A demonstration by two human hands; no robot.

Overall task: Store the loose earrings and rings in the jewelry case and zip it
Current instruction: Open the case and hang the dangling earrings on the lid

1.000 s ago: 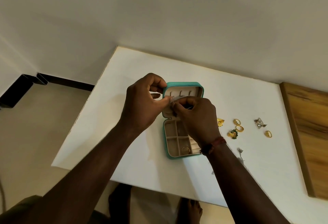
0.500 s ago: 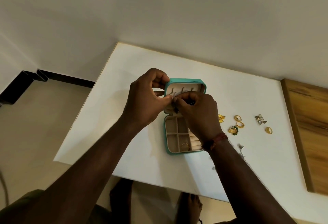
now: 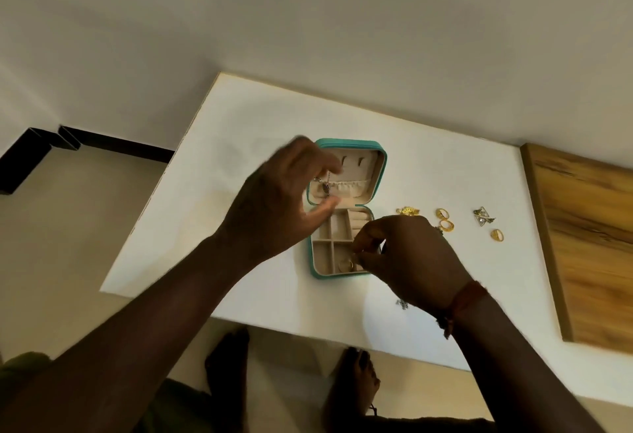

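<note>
So the jewelry case point(image 3: 342, 223) sits open on the bench point(image 3: 260, 117), with the earring point(image 3: 325, 186) now hanging in its lid. My left hand point(image 3: 281, 203) just let go, fingers apart. My right hand point(image 3: 407, 254) dropped over its tray, fingers curled, can't tell if it's holding anything. The rings point(image 3: 447, 225) right of the case go next, I'd guess.
</note>
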